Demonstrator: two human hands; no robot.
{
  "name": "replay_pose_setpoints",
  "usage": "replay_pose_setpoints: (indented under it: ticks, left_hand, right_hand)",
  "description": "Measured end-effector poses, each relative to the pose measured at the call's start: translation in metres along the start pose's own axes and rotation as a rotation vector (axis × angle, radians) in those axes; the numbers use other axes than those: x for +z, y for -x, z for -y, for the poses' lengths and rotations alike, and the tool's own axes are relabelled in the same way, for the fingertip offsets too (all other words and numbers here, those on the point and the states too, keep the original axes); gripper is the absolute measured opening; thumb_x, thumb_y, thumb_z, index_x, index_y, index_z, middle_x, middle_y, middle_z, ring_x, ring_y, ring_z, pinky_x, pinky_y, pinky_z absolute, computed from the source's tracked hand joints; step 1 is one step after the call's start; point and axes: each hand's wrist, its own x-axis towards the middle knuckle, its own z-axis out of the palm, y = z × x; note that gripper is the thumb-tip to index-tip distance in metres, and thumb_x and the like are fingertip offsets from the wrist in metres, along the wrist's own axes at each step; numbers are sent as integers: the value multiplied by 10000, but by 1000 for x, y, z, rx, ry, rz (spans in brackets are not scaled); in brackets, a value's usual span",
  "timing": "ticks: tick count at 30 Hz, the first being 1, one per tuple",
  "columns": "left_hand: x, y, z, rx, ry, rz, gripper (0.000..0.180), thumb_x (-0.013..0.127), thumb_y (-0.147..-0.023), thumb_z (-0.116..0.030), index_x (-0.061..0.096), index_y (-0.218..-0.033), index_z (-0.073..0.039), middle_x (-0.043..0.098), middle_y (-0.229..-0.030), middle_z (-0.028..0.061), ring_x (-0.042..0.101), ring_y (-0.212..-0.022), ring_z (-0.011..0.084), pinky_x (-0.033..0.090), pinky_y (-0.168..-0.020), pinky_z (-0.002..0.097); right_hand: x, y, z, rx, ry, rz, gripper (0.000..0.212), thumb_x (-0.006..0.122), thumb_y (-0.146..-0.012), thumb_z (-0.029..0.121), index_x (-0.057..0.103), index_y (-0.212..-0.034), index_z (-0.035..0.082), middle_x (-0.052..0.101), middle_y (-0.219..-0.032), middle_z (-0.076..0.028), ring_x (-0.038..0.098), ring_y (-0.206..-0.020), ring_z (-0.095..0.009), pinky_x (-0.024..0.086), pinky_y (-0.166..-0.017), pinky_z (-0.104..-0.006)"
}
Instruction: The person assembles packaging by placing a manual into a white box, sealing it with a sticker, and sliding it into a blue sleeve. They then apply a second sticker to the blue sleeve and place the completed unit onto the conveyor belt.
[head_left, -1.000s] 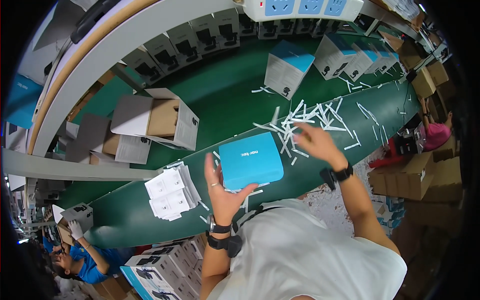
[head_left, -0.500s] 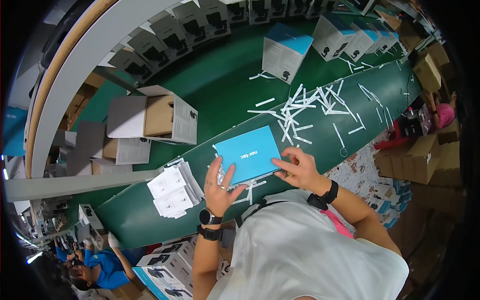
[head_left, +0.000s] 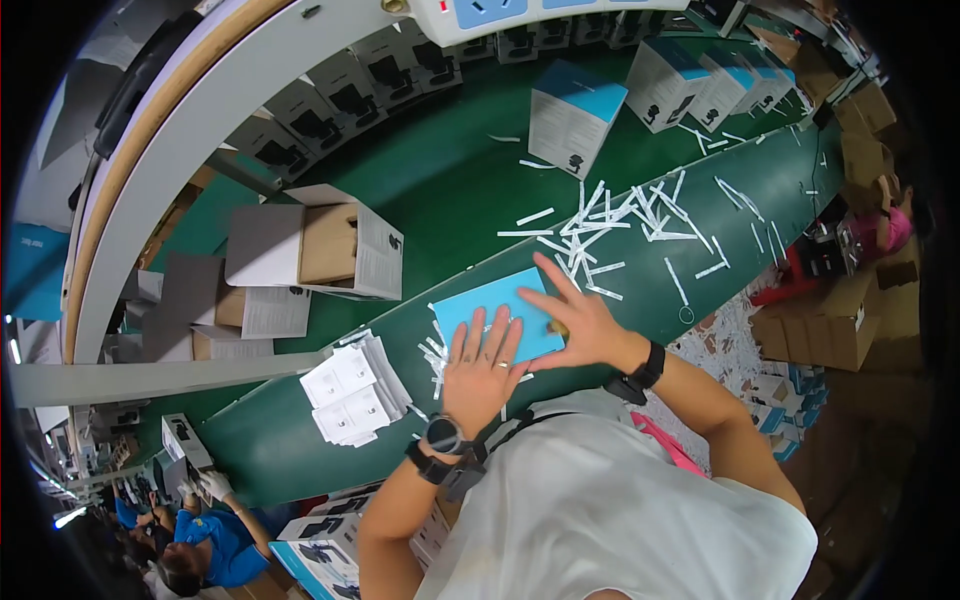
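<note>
- Green work surface (head_left: 440, 200): a long bench with a raised front ledge, curved by the lens, ran from lower left to upper right and carried everything below.
- Open cardboard carton (head_left: 320, 245): white outside and brown inside, it lay on its side on the bench, well apart from the hands, with flattened cartons to its left.
- Upright white-and-blue boxes (head_left: 575, 120): one stood alone near the far side; more stood in a row towards the upper right.
- Blue flat box (head_left: 480, 305): it lay flat on the front ledge, directly before the person, under both hands.
- Stack of white leaflets (head_left: 352, 392): fanned slightly, it sat on the ledge to the left of the blue flat box, apart from it.
- Left hand (head_left: 482, 368): palm down, fingers spread and extended, it rested on the near edge of the blue flat box, pressing rather than gripping.
- Right hand (head_left: 578, 322): fingers open and splayed, it lay across the box's right end; whether the fingertips pinched anything small could not be told.
- White paper strips (head_left: 620, 215): a loose scatter lay just beyond the right hand, with a few more by the left.
- Handling note, as a judgement: even downward pressure from both flat palms should keep the box from sliding on the smooth ledge, and stray strips are best kept out from under it.
</note>
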Motion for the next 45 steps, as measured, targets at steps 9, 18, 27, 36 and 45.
replay_pose_setpoints:
  ticks: [9, 18, 27, 36, 45]
  left_hand:
    - [-30, -26, 41, -22, 162, 122, 1062, 778, -732, -587, 371, -1472, 58, 375, -1411, 351, 383, -1296, 542, 325, -1103, 605]
    - [-60, -74, 104, 68, -97, 72, 938, 796, -743, -503, 456, -1478, -28, 402, -1486, 302, 406, -1342, 510, 357, -1100, 582]
    - [-112, -49, 182, -530, -225, 365, 695, 785, -729, -262, 598, -1381, -113, 652, -1254, 187, 581, -1175, 387, 398, -1036, 510]
    - [-60, -13, 85, -165, 7, -385, 347, 757, -688, -107, 731, -1034, -120, 684, -1113, 50, 609, -1096, 281, 441, -937, 481]
    - [-24, 54, 40, -669, 119, -492, 636, 675, -863, -61, 428, -1441, 37, 484, -1409, 288, 465, -1288, 491, 377, -1107, 541]
  right_hand:
    - [9, 4, -34, 83, -245, 137, 1012, 950, -593, 390, 513, -1476, 160, 262, -1598, -227, 578, -1131, -353, 547, -874, -382]
    - [-16, -75, -44, 110, -189, 124, 977, 916, -646, 451, 506, -1487, 172, 279, -1588, -272, 654, -1096, -361, 557, -926, -389]
    - [-41, -170, -173, 592, 270, -213, 1058, 807, -702, 528, 325, -1560, 139, 345, -1454, -382, 648, -1046, -481, 563, -880, -514]
    - [-7, -114, -62, 261, -211, -141, 719, 848, -791, 323, 545, -1365, 14, 631, -1284, -155, 647, -1123, -271, 510, -984, -387]
    - [-17, -1, -67, 586, -433, -8, 277, 709, -923, 179, 701, -1082, -49, 734, -982, -74, 664, -866, -128, 531, -753, -299]
